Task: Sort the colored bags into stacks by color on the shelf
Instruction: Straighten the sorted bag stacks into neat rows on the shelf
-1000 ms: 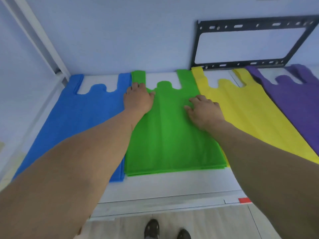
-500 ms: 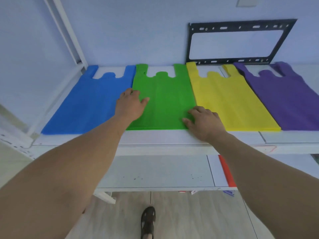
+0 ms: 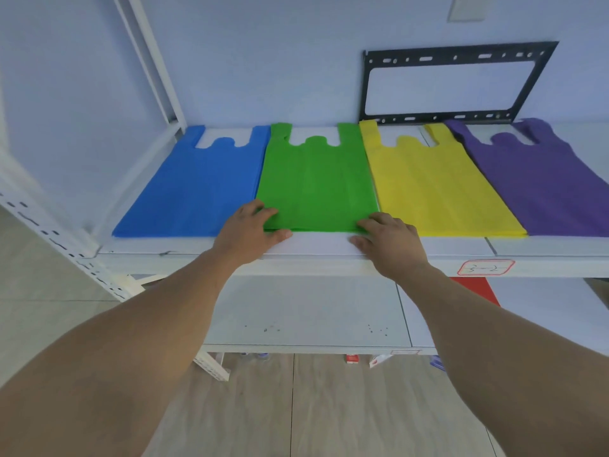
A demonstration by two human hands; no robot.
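On the white shelf (image 3: 329,249), four flat stacks lie side by side with handles toward the wall: blue bags (image 3: 197,186) at the left, green bags (image 3: 316,183) next, then yellow bags (image 3: 431,186) and purple bags (image 3: 540,183). The left hand (image 3: 247,232) and right hand (image 3: 392,242) rest at the green stack's front corners, fingers loosely spread, gripping nothing.

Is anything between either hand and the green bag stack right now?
Nothing visible. The left hand and right hand rest directly on the near corners of the green flat plastic bag stack, which lies on the white shelf between the blue bag stack and the yellow bag stack.
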